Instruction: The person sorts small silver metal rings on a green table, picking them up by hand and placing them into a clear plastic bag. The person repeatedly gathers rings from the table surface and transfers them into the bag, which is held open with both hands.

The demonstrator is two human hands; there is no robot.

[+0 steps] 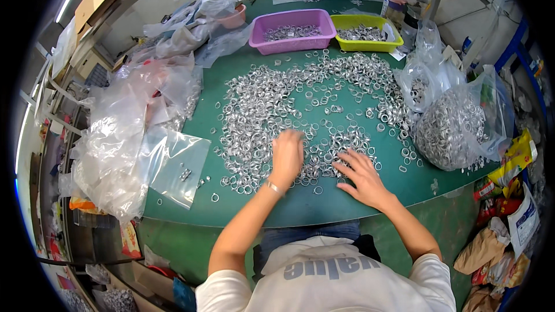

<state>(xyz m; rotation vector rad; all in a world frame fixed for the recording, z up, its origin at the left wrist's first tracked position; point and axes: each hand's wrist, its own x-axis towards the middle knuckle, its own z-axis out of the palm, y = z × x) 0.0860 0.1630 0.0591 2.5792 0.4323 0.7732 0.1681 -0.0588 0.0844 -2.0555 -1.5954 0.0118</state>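
Loose metal rings [254, 107] lay on the bench [306, 211]; the dial was centred between your left hand [287, 159] and right hand [362, 179], with twelve o'clock farthest from you. The rings spread across the bench's middle, thickest toward ten o'clock, with a smaller cluster beside your right hand. You appeared to be picking through them; the next move seemed to call for a light touch, since the rings overlapped. Your left hand was bent over the pile, fingers curled; their tips were hidden, so whether they held a ring could not be told. Your right hand's fingers were spread wide, seemingly touching the cluster without gripping. A purple tub [295, 45] stood between eleven and twelve.
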